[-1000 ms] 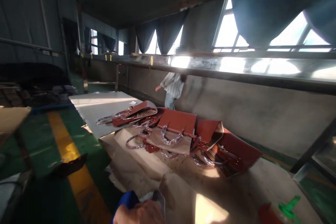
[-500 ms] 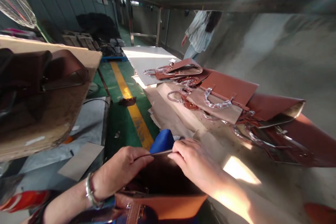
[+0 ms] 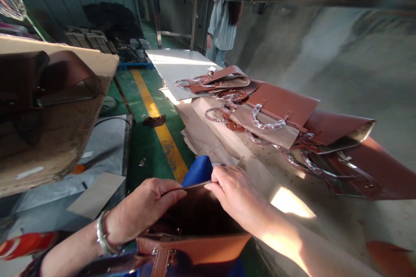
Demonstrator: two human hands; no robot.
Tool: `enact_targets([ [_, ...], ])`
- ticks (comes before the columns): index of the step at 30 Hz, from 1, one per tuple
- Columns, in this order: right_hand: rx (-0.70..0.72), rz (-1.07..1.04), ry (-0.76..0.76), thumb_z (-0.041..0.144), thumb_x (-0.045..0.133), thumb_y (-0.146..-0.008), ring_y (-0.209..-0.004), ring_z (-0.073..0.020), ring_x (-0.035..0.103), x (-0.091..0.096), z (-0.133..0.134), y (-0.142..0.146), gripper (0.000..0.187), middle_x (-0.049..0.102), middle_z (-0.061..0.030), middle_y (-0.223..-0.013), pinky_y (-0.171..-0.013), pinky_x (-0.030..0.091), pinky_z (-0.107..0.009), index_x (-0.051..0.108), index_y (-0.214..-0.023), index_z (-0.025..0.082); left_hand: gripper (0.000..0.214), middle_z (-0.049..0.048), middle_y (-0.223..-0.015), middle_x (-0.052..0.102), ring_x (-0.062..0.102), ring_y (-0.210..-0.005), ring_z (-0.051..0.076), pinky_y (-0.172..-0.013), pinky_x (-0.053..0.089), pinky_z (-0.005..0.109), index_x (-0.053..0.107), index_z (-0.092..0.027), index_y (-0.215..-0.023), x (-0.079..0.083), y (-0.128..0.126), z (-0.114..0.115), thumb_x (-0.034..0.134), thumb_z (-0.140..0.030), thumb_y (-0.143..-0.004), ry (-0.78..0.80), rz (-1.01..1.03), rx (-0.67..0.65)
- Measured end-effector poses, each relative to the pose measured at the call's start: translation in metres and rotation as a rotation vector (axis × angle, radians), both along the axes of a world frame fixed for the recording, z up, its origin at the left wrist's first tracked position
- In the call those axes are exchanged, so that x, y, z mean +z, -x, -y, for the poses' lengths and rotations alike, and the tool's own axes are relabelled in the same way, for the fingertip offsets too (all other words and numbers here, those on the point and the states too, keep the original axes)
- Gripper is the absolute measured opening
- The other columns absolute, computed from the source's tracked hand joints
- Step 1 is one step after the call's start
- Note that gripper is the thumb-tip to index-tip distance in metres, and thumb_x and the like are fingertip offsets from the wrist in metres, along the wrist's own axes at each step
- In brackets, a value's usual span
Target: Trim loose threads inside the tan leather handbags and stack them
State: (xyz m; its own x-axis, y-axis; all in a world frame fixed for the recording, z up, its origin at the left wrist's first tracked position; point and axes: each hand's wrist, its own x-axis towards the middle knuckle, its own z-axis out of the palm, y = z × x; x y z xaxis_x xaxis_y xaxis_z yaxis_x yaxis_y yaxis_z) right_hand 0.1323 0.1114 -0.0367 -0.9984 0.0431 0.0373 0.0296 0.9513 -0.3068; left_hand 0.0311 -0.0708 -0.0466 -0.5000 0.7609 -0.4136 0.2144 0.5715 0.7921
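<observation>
A brown leather handbag (image 3: 195,249) is in front of me at the bottom of the view, its mouth open and its inside dark. My left hand (image 3: 147,201) pinches the far rim between thumb and fingers. Farther right on the same rim, my right hand (image 3: 232,192) grips with thumb and fingers, a short stretch of edge showing between the two. A strap with metal fittings (image 3: 161,262) hangs on the near side. Something blue (image 3: 199,169) shows just beyond the rim.
Several brown handbags (image 3: 276,112) with wrapped handles lie on the paper-covered table (image 3: 211,132) at right. Dark brown bags (image 3: 65,78) rest on a board at left. A grey card (image 3: 97,194) lies below it. A person (image 3: 223,30) stands at the back.
My view has shifted a little. Both hands keep hold of the handbag's rim, a bit farther apart. The person at the back has moved left and stands more upright.
</observation>
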Motion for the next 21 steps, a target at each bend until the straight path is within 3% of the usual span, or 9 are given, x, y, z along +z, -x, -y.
enact_targets([
  [6,0.005,-0.001,0.064,0.018,0.056,-0.088,-0.084,-0.0178,0.056,-0.001,0.001,0.000,0.008,0.062,-0.0035,-0.084,-0.077,0.039,-0.029,0.054,-0.096,0.017,0.038,0.0000,-0.073,0.065,0.056,-0.068,0.015,-0.061,0.043,0.018,0.067,-0.017,-0.083,0.000,-0.001,0.003,0.043,-0.045,-0.084,-0.011,0.010,-0.004],
  [8,0.033,0.009,0.051,0.019,0.053,-0.090,-0.083,-0.0170,0.055,0.001,0.001,-0.001,0.006,0.061,-0.0027,-0.081,-0.076,0.039,-0.028,0.058,-0.089,0.018,0.037,-0.0003,-0.072,0.064,0.055,-0.068,0.014,-0.061,0.042,0.017,0.067,-0.017,-0.082,0.000,-0.001,0.003,0.043,-0.045,-0.084,-0.027,-0.013,-0.019],
  [12,0.077,0.033,0.002,0.023,0.046,-0.094,-0.074,-0.0149,0.051,0.007,0.004,-0.001,0.027,0.056,-0.0008,-0.070,-0.069,0.037,-0.027,0.059,-0.070,0.018,0.037,-0.0006,-0.071,0.062,0.053,-0.067,0.013,-0.060,0.041,0.016,0.065,-0.016,-0.078,0.002,-0.003,0.006,0.042,-0.045,-0.085,-0.041,-0.037,-0.033],
  [16,0.098,-0.002,-0.033,0.020,0.048,-0.092,-0.074,-0.0155,0.050,0.014,0.013,-0.001,0.027,0.057,-0.0006,-0.071,-0.068,0.035,-0.028,0.057,-0.067,0.017,0.038,-0.0011,-0.067,0.056,0.047,-0.062,0.012,-0.055,0.037,0.016,0.062,-0.016,-0.075,0.006,-0.008,0.017,0.042,-0.048,-0.085,-0.036,0.004,-0.031],
  [19,0.137,-0.055,-0.066,0.014,0.053,-0.087,-0.076,-0.0167,0.053,0.006,0.018,0.001,0.020,0.060,-0.0004,-0.074,-0.070,0.037,-0.029,0.058,-0.067,0.018,0.044,-0.0022,-0.063,0.048,0.039,-0.057,0.010,-0.048,0.030,0.017,0.060,-0.015,-0.075,0.006,-0.009,0.029,0.044,-0.056,-0.083,-0.060,0.104,-0.019],
  [21,0.203,-0.113,-0.160,0.014,0.062,-0.078,-0.073,-0.0183,0.055,-0.008,0.017,0.006,0.011,0.062,-0.0001,-0.072,-0.065,0.038,-0.030,0.059,-0.068,0.019,0.054,-0.0027,-0.059,0.042,0.034,-0.053,0.010,-0.044,0.024,0.019,0.060,-0.015,-0.072,0.007,-0.006,0.033,0.042,-0.067,-0.078,-0.103,0.171,-0.088],
])
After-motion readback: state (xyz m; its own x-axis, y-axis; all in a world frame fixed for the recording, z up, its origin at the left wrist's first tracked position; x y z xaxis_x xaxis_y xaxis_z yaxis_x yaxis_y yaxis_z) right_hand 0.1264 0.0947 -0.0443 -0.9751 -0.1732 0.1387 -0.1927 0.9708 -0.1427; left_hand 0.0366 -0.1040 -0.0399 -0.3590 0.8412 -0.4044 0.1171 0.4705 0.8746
